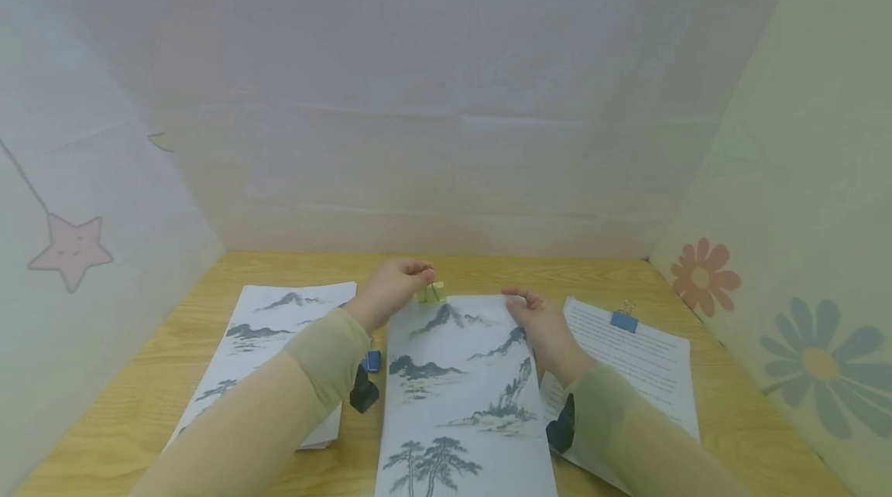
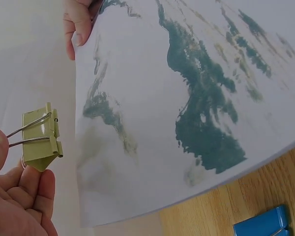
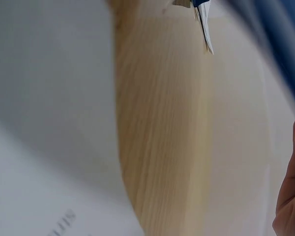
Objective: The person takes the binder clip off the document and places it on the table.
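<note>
The wooden table (image 1: pixel 732 404) holds three paper piles: the middle picture stack (image 1: pixel 463 396) between the arms, another picture stack (image 1: pixel 268 334) on the left partly hidden by the sleeve, and a page of writing (image 1: pixel 641 365) on the right with one blue clip (image 1: pixel 623 320). The right wrist view is very blurry. The left hand (image 1: pixel 390 292) pinches one green clip (image 2: pixel 42 137) by its wire handles just beside the middle stack's far edge, the right hand (image 1: pixel 540 323) grips that edge, and a second blue clip (image 2: pixel 265 223) lies cut off on the table.

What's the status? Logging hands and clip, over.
Left hand pinches green binder clip by its wire handles, just off the landscape sheets' top edge. Right hand holds that edge. Nothing between clip and paper.
</note>
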`<action>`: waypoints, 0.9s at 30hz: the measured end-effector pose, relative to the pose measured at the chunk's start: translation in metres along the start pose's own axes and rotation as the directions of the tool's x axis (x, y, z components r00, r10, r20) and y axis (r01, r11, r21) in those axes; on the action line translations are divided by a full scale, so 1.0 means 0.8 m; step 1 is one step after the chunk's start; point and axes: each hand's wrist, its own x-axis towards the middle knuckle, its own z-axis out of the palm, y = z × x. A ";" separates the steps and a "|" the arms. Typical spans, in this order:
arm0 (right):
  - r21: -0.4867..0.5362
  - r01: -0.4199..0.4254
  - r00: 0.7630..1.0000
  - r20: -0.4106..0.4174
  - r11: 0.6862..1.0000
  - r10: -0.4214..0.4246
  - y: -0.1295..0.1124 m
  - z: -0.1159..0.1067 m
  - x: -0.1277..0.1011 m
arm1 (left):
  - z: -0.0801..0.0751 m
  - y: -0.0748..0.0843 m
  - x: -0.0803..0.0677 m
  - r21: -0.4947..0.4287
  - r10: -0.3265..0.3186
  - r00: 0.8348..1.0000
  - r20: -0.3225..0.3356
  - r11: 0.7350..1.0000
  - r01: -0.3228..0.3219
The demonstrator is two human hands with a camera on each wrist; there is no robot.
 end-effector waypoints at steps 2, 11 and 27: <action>-0.008 -0.003 1.000 -0.004 1.000 0.003 0.000 -0.003 0.004 | -0.002 0.000 0.001 0.022 0.010 1.000 -0.006 1.000 -0.010; -0.118 -0.021 0.999 -0.032 0.993 0.017 -0.009 -0.013 0.028 | -0.008 -0.009 0.005 0.010 0.012 1.000 -0.017 1.000 -0.012; -0.009 -0.003 1.000 -0.031 1.000 0.003 -0.013 -0.029 0.072 | -0.019 -0.030 0.013 0.034 -0.038 0.998 -0.042 0.999 0.040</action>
